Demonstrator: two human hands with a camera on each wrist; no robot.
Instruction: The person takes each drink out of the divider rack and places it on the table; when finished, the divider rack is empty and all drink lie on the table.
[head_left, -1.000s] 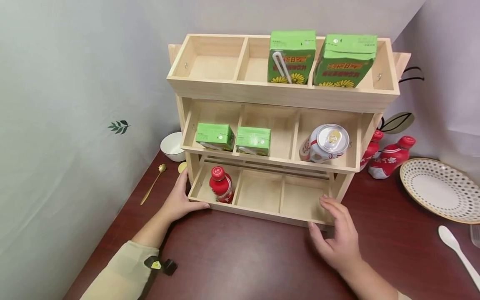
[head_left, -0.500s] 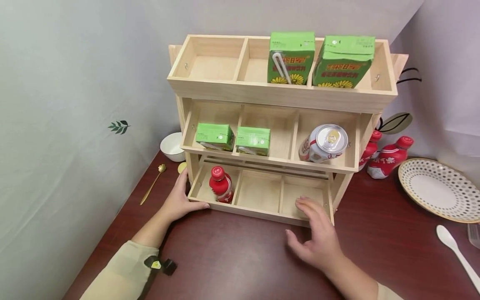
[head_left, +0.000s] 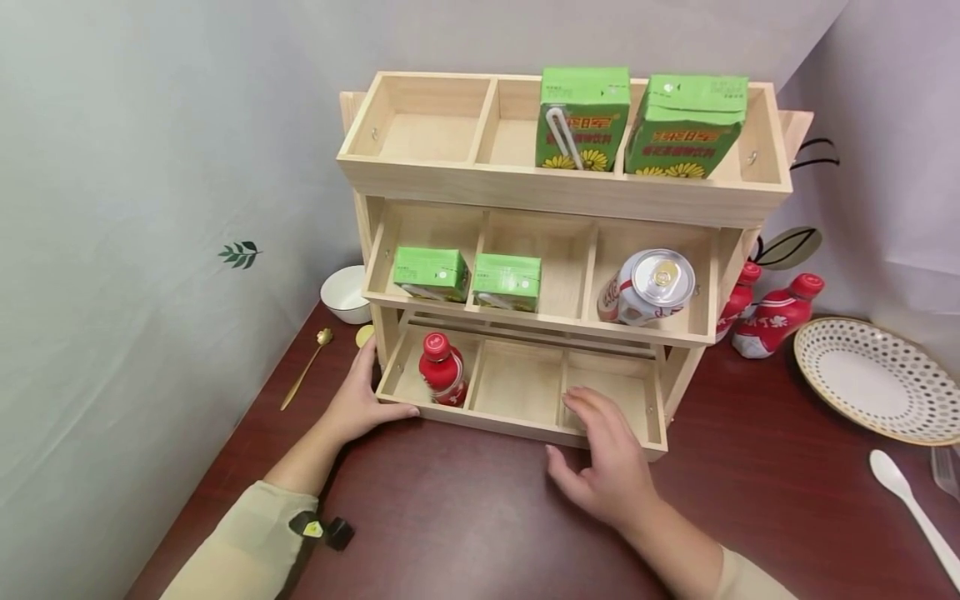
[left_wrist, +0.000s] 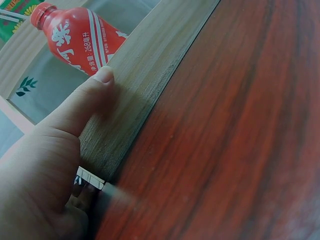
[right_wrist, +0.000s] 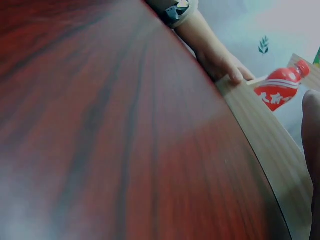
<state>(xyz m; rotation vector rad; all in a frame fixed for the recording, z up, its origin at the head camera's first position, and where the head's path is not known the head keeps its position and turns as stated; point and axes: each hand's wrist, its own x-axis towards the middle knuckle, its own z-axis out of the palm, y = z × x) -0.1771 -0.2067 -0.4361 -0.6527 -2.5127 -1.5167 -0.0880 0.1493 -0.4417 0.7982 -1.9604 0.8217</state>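
A three-tier wooden rack [head_left: 555,196] stands on the table. My left hand [head_left: 358,408] holds its lower left corner, thumb along the front board [left_wrist: 150,65] and fingers at the side. A red bottle [head_left: 444,372] stands upright in the lowest tier's left compartment, just beyond that thumb. My right hand [head_left: 611,471] is open and holds nothing; its fingers reach over the lowest tier near the right divider, with the thumb in front of the board. Two green drink cartons [head_left: 507,279] and a silver can [head_left: 648,287] sit in the middle tier.
Two taller green cartons [head_left: 583,125] stand in the top tier. Right of the rack are red bottles [head_left: 776,317], a dotted plate [head_left: 862,367] and a white spoon [head_left: 911,500]. At left lie a white bowl [head_left: 347,292] and a gold spoon [head_left: 306,369].
My right hand has moved left along the rack's front, from the lower right corner to near the right divider. My left hand has stayed at its corner.
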